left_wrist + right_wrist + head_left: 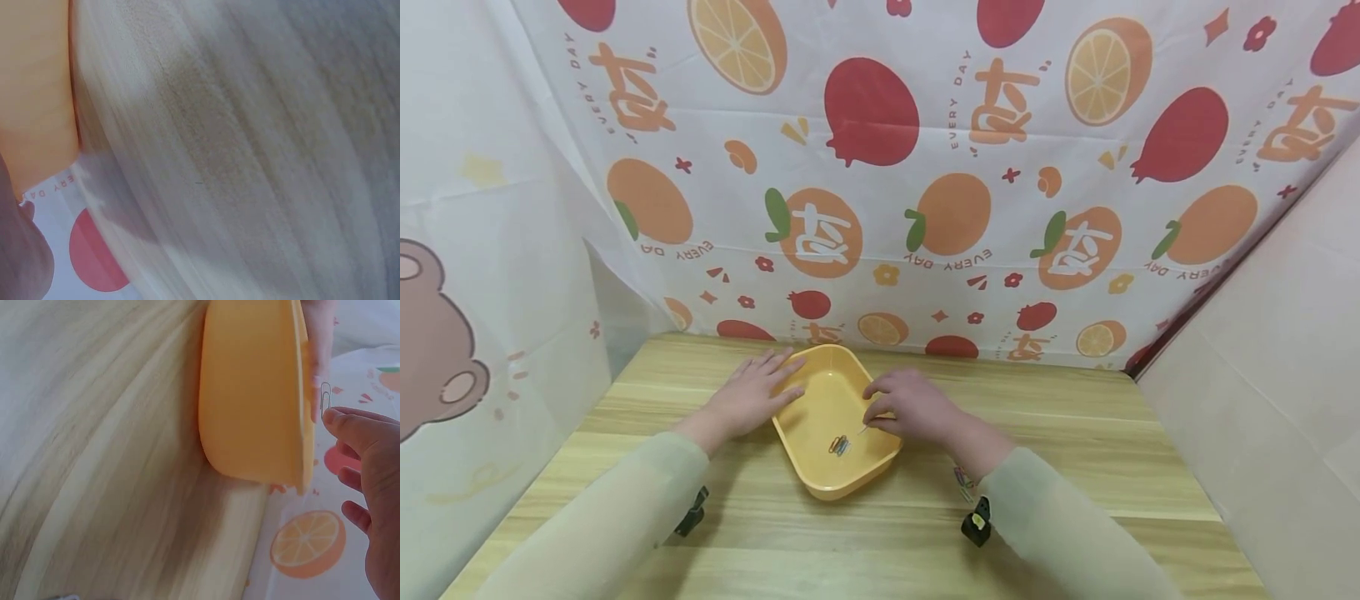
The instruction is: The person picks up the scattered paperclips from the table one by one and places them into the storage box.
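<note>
Paperclip [325,399] is pinched at the tips of your right hand [912,406], hanging just over the right rim of the yellow tray [808,467] at the middle of the head frame. In the right wrist view you can see it's a plain silver one, sticking up from your fingertips [334,419] at the upper right, right beside the tray's edge. Your left hand [752,396] lies flat with fingers straight, resting against the tray's left rim. A couple more clips [839,446] sit on the tray floor, lower middle. Some coloured clips [962,478] peek out on the table [1075,467] under your right sleeve. Left wrist view is mostly blurry wood grain with a bit of tray in the upper left corner.
</note>
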`<state>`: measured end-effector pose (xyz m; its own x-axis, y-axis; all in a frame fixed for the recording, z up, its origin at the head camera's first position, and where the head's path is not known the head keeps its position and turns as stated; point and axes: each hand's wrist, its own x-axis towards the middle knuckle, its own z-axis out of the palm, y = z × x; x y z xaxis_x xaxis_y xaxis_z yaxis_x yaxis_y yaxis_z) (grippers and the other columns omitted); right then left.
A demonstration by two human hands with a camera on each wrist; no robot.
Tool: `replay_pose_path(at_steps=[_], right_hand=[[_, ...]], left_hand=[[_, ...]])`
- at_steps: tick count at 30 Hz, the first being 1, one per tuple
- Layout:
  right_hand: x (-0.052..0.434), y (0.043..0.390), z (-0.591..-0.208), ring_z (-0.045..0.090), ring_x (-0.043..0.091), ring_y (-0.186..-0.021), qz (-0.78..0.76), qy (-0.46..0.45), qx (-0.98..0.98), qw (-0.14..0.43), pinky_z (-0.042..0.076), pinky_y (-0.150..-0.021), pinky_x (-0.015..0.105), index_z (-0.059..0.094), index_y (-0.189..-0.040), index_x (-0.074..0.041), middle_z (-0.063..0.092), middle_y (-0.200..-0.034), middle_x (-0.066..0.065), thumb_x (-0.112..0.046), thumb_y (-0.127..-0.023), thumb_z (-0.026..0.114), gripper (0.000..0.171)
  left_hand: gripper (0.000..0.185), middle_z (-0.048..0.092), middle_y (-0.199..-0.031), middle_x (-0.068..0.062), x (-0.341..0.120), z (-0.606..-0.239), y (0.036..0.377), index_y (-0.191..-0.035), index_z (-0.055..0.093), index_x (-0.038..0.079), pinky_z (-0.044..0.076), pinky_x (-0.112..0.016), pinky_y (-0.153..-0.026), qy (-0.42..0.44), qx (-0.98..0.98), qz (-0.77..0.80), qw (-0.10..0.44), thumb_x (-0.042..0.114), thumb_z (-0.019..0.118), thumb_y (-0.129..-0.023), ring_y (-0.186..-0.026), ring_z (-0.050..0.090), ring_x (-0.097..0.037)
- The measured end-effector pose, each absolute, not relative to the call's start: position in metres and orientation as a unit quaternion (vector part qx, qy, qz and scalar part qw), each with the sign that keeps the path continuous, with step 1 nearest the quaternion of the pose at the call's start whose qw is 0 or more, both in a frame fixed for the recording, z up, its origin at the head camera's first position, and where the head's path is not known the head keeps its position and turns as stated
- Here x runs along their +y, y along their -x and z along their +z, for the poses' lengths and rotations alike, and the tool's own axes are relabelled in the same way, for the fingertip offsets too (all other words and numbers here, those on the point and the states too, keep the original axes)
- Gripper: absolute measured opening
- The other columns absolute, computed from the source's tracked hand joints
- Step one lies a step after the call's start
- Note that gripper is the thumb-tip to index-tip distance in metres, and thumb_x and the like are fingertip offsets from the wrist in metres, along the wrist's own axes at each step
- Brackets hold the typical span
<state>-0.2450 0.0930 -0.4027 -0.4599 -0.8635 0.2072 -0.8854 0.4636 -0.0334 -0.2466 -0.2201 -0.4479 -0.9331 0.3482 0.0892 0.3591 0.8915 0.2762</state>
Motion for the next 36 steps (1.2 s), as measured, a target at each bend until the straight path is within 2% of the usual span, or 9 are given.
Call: replay_pose_path(at_steps=[8, 19, 27, 36], right_hand=[[0.076, 0.245, -0.409, 0.057, 0.017, -0.117, 0.041, -0.512, -0.857, 0.053, 0.043, -0.103, 0.038, 0.08, -0.098, -0.03, 0.067, -0.121, -0.005, -0.033, -0.092, 0.072, 0.011], [0.058, 0.248, -0.421, 0.056, 0.014, -0.114, -0.005, -0.522, -0.853, 0.031, 0.043, -0.099, 0.037, 0.08, -0.097, -0.031, 0.067, -0.118, -0.005, -0.032, -0.094, 0.07, 0.011], [0.047, 0.246, -0.427, 0.054, 0.012, -0.114, -0.037, -0.522, -0.852, 0.022, 0.042, -0.098, 0.032, 0.079, -0.098, -0.035, 0.065, -0.117, -0.011, -0.035, -0.093, 0.07, 0.01], [0.041, 0.245, -0.427, 0.053, 0.013, -0.116, -0.039, -0.505, -0.862, 0.01, 0.042, -0.098, 0.032, 0.078, -0.099, -0.037, 0.065, -0.123, -0.009, -0.036, -0.094, 0.069, 0.01]], left_hand=[[0.075, 0.015, -0.165, -0.009, -0.221, -0.448, 0.247, -0.158, 0.029, 0.022, 0.003, -0.061, -0.119, 0.181, -0.974, -0.133, 0.015, 0.068, 0.028, -0.099, -0.15, 0.01, -0.041], [0.074, 0.022, -0.163, -0.012, -0.222, -0.449, 0.248, -0.156, 0.034, 0.021, 0.007, -0.063, -0.118, 0.182, -0.974, -0.134, 0.028, 0.068, 0.03, -0.099, -0.149, 0.013, -0.042], [0.072, 0.024, -0.163, -0.012, -0.222, -0.449, 0.247, -0.155, 0.036, 0.021, 0.01, -0.064, -0.117, 0.189, -0.972, -0.134, 0.037, 0.066, 0.032, -0.1, -0.148, 0.016, -0.043], [0.072, 0.026, -0.162, -0.013, -0.222, -0.45, 0.248, -0.155, 0.036, 0.02, 0.01, -0.063, -0.117, 0.193, -0.973, -0.12, 0.039, 0.066, 0.033, -0.1, -0.147, 0.017, -0.044]])
